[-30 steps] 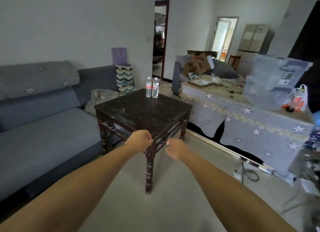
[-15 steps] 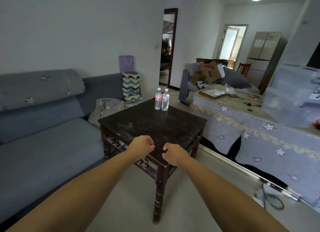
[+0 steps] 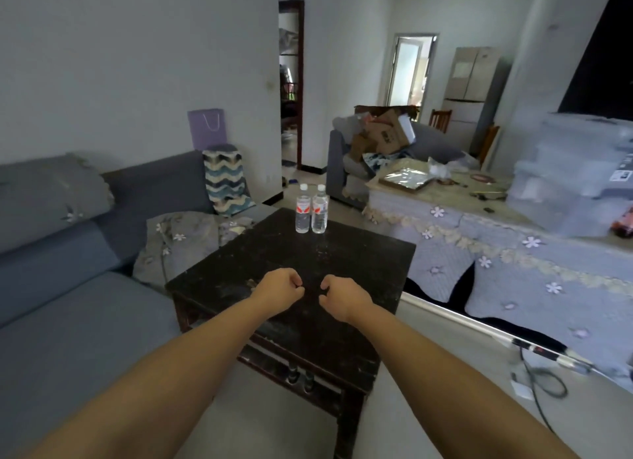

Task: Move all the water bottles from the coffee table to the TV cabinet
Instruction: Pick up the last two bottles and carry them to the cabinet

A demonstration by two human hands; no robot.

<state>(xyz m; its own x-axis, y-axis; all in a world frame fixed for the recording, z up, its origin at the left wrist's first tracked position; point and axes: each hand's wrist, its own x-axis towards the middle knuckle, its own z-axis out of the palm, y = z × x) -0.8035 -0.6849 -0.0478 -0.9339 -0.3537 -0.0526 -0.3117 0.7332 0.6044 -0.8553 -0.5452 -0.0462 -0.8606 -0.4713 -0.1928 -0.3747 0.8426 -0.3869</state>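
Note:
Two clear water bottles with red labels and white caps stand upright side by side at the far corner of the dark wooden coffee table (image 3: 359,270): the left bottle (image 3: 302,209) and the right bottle (image 3: 319,209). My left hand (image 3: 279,292) and my right hand (image 3: 342,297) hover over the near half of the table, both curled into loose fists that hold nothing. The bottles are well beyond both hands. The low TV cabinet (image 3: 513,263), draped in a grey flowered cloth, runs along the right.
A grey sofa (image 3: 68,287) flanks the table on the left, with a crumpled cloth (image 3: 181,239) and a zigzag cushion (image 3: 224,181). On the cabinet sit stacked clear storage boxes (image 3: 575,174) and a tray (image 3: 406,179). Cables and a power strip (image 3: 544,352) lie on the floor at right.
I have come closer to the coffee table. Both fists now hang over the tabletop instead of in front of its near corner. The bottles have not moved.

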